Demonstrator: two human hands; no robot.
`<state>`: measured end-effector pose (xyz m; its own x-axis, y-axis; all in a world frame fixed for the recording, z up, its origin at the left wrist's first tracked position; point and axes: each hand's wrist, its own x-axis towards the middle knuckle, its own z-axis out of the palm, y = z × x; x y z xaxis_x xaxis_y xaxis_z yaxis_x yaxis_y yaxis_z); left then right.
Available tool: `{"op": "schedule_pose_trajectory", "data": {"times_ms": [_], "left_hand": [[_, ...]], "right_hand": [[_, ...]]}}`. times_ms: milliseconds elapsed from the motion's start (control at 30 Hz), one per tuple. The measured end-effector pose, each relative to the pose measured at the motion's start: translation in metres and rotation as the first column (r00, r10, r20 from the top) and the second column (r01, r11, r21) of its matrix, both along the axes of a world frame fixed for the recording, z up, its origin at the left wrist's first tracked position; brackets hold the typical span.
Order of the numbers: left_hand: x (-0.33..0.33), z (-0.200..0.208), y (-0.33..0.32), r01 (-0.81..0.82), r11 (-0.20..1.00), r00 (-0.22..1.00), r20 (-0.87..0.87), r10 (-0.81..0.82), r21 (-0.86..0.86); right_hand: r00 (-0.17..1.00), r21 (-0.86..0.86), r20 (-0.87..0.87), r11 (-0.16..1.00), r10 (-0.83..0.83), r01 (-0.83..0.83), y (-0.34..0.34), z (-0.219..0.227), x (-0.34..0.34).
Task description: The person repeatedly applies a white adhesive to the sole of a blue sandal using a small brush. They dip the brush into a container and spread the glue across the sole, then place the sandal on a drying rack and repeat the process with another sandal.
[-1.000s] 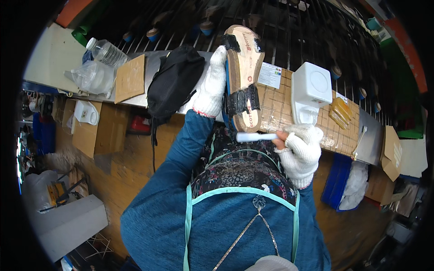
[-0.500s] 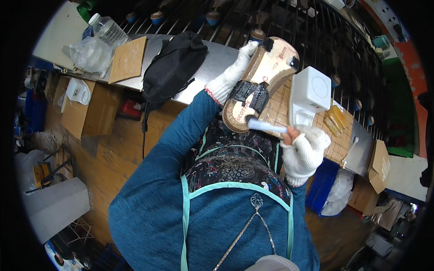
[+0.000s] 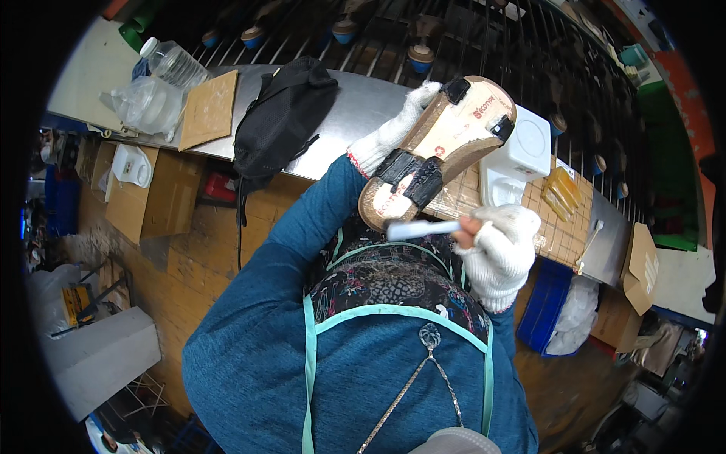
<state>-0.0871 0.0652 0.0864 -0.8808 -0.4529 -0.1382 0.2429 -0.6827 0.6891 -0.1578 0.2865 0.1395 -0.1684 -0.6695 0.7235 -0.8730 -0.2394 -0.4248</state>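
At the front edge of the bench [image 3: 359, 102], the sandal [image 3: 463, 127] is held raised and at a slant, its pale sole facing up. The left hand [image 3: 395, 127], gloved, grips the sandal along its left side; the fingers beneath are hidden. The right hand [image 3: 499, 251], also gloved, is closed on the handle of a small brush [image 3: 427, 229]. The step in hand appears to be brushing the near end; blur at the bristles leaves contact uncertain. The next stroke calls for a steady sandal and bristles aligned with its rim.
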Motion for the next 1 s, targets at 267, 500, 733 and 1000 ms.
{"op": "schedule_pose_trajectory", "data": {"times_ms": [267, 500, 733, 1000], "left_hand": [[-0.001, -0.028, -0.007, 0.015, 1.0, 0.989, -0.145, -0.01, 0.028], [-0.006, -0.053, -0.027, 0.405, 0.825, 0.836, -0.525, -0.159, 0.395], [0.014, -0.031, -0.012, 0.04, 0.996, 0.999, -0.03, -0.042, -0.074], [0.013, -0.033, -0.007, 0.075, 0.997, 0.997, -0.016, -0.075, -0.02]], "right_hand": [[0.999, 0.056, -0.036, 0.998, -0.024, 0.026, 0.01, -0.012, 0.0], [0.996, 0.0, -0.076, 0.999, -0.041, 0.041, 0.01, -0.012, -0.006], [0.978, 0.106, -0.148, 0.981, -0.147, 0.164, 0.003, -0.003, -0.007], [0.821, -0.131, -0.009, 0.815, -0.571, 0.565, -0.027, 0.014, -0.069]]}}
